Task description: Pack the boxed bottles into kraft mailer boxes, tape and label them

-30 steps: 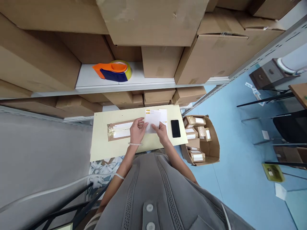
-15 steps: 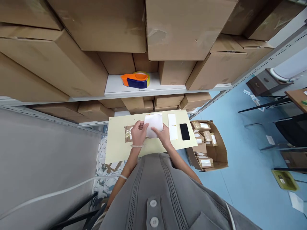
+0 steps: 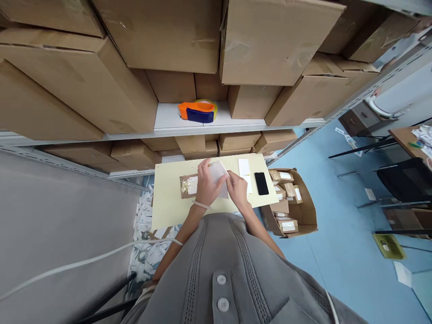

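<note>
Head cam faces fwd/down over chest (image 3: 216,265) at L hand (image 3: 206,189) & R hand (image 3: 238,190), close.

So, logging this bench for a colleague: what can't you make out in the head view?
All in the head view:
Sheet: print too small; left hand and right hand cover part.
Parcel: right end hidden by the left hand.
Strip: print too small.
Labels in the box: too small to read.
Desk at far right: cut off by the frame edge.

Cardboard cartons (image 3: 162,36) crowd the shelves around a tape dispenser (image 3: 197,112) on a white shelf (image 3: 172,118), while a phone (image 3: 261,183) lies on the surface (image 3: 168,211) just beside an open box (image 3: 305,211) of parcels (image 3: 282,175) on the blue floor (image 3: 337,189).
</note>
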